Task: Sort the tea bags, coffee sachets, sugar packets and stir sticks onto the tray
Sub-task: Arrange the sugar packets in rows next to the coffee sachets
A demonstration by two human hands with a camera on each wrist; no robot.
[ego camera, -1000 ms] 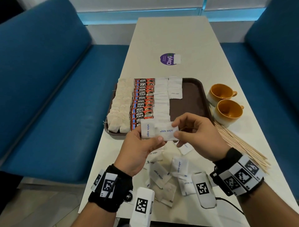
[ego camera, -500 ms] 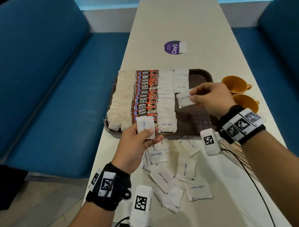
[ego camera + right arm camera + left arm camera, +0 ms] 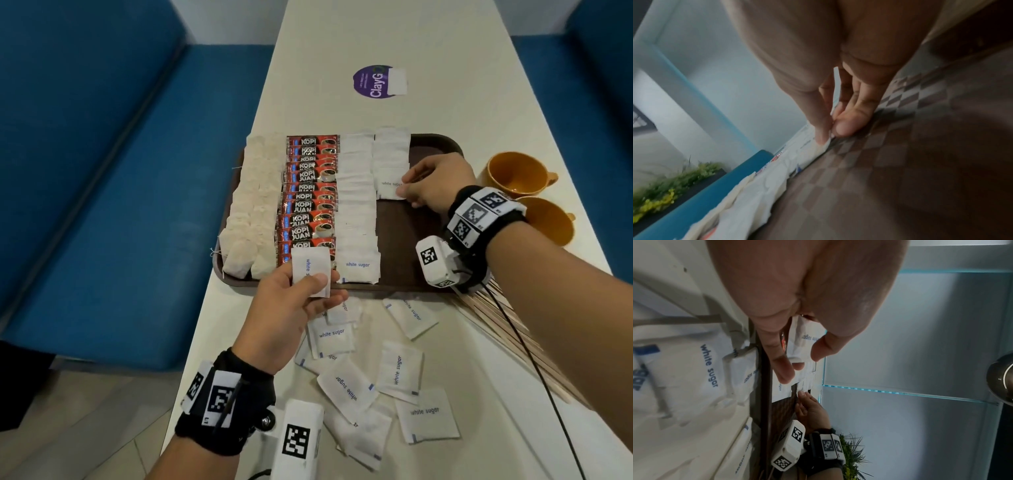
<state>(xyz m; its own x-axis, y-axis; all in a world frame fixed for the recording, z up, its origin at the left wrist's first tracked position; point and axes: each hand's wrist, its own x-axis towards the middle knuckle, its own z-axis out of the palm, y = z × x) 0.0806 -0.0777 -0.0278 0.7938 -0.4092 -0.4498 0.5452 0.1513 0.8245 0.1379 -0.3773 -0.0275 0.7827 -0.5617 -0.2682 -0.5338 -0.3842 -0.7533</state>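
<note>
The brown tray (image 3: pixel 407 240) holds rows of tea bags (image 3: pixel 253 205), red coffee sachets (image 3: pixel 308 192) and white sugar packets (image 3: pixel 356 212). My left hand (image 3: pixel 301 294) pinches one sugar packet (image 3: pixel 310 270) just above the tray's near edge; the left wrist view shows that packet (image 3: pixel 805 340) between thumb and fingers. My right hand (image 3: pixel 428 185) pinches the right edge of a sugar packet (image 3: pixel 388 186) lying at the end of the second sugar row; the fingertips (image 3: pixel 842 128) press it to the tray. Several loose sugar packets (image 3: pixel 397 373) lie on the table. Stir sticks (image 3: pixel 507 329) lie to the right.
Two orange cups (image 3: pixel 513 174) stand right of the tray, close to my right wrist. A purple round sticker (image 3: pixel 373 82) is farther up the white table (image 3: pixel 376 34). Blue bench seats flank the table on both sides.
My right hand carried a sugar packet from in front of me out to the tray and lowered it onto the second sugar row. My left hand kept its packet near the tray's front edge.
</note>
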